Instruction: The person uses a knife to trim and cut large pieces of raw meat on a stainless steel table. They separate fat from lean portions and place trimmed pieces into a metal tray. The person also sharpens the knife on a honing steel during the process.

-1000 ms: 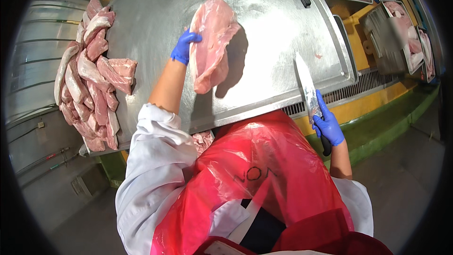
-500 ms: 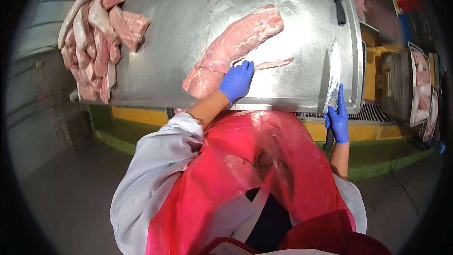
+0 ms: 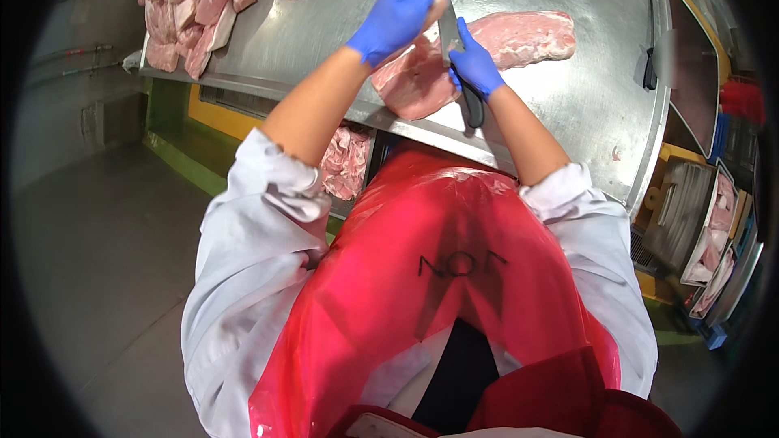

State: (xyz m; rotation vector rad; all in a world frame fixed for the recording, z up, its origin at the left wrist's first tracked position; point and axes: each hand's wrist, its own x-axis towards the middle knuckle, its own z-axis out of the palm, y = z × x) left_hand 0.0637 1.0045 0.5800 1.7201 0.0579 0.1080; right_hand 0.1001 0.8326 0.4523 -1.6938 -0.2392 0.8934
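A long pale-pink pork loin lies on the metal table, its near end to the left. Across its middle comes a knife, the blade pointing away from me. My right hand is closed round the black handle, with the index finger stretched along it. Just left of the blade, my left hand, in a blue glove too, is closed on a pinkish strip of meat. Most of that strip is hidden by the fingers. The left hand hangs over the loin's near half and covers part of it.
Several cut meat pieces are heaped at the table's far left. A second black-handled tool lies by the right rim of the metal table. Below the front edge, a container holds meat trimmings. Trays of meat stand at right.
My right hand has brought the knife left, from the table's right side onto the loin. My left hand has risen off the table, and the thin strip beside the loin no longer lies there.
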